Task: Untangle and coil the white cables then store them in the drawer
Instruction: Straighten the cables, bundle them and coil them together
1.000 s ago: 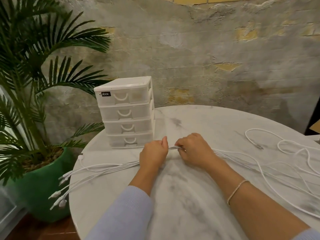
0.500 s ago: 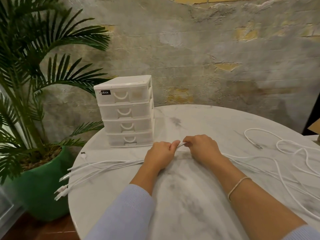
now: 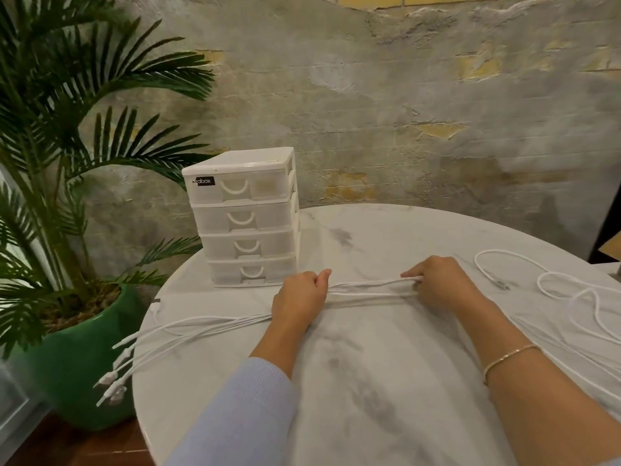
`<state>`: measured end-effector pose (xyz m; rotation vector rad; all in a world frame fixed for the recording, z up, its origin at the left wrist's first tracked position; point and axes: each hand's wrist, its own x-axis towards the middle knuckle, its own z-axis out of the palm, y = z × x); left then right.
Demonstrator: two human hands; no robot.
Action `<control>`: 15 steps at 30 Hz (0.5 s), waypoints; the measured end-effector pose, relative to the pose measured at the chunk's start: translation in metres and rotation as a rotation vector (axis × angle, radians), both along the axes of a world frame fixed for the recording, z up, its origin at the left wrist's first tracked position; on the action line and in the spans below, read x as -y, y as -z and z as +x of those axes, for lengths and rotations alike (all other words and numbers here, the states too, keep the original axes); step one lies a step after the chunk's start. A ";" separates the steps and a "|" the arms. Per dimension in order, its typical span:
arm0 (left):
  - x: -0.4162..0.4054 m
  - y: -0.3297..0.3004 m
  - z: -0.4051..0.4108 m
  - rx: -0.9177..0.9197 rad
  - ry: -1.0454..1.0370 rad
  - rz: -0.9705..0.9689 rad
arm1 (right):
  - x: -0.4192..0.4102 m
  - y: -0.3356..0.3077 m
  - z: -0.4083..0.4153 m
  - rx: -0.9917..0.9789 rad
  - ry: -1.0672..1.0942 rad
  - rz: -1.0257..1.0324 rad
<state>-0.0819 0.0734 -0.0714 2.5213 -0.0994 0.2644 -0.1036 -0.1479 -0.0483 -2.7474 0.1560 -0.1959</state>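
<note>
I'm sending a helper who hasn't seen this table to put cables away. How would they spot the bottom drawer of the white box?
Find the round marble table; at its far left edge, beside the potted palm, stands a small white drawer unit. It stacks four shut drawers, each with a curved handle. The bottom drawer is the one nearest the tabletop, unlike the top one, which bears a black label.

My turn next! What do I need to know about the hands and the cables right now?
Left hand: grips the bundle of white cables.
Right hand: pinches the same bundle further right, with a straight stretch between the hands.
Plug ends hang off the table's left edge; loose loops lie at the right.
Drawer box: at the back left, all four drawers shut.
Done: strands gathered side by side.
Left: coil them, open a drawer, put them in.
</note>
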 end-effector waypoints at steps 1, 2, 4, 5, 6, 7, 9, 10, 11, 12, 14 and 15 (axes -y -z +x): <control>-0.001 -0.001 0.000 0.003 -0.005 0.021 | 0.004 -0.003 -0.003 -0.075 -0.026 -0.023; -0.001 -0.001 -0.001 0.007 -0.008 0.041 | 0.008 -0.008 -0.007 -0.145 -0.058 -0.028; -0.002 -0.001 -0.001 0.016 -0.009 0.063 | 0.007 -0.019 -0.019 -0.222 -0.122 0.104; -0.001 -0.001 -0.001 0.023 -0.009 0.068 | 0.002 -0.024 -0.023 -0.205 -0.156 0.203; -0.001 -0.001 0.000 0.029 -0.008 0.071 | -0.006 -0.027 -0.024 -0.150 -0.183 0.265; -0.001 0.000 0.000 0.035 -0.004 0.075 | -0.016 -0.028 -0.022 -0.074 -0.206 0.271; 0.000 0.000 -0.001 0.047 0.002 0.083 | -0.042 -0.021 -0.015 0.040 -0.235 0.213; 0.001 0.000 -0.002 0.053 0.003 0.086 | -0.055 -0.015 -0.011 0.061 -0.256 0.197; 0.001 0.000 -0.002 0.061 0.002 0.090 | -0.066 -0.009 -0.008 0.063 -0.274 0.201; 0.000 0.000 -0.002 0.067 0.001 0.094 | -0.074 -0.003 -0.006 0.056 -0.283 0.212; 0.000 0.001 -0.002 0.072 -0.003 0.098 | -0.080 0.001 -0.004 0.054 -0.277 0.215; 0.000 0.001 -0.002 0.071 -0.008 0.096 | -0.080 0.001 -0.004 0.064 -0.274 0.206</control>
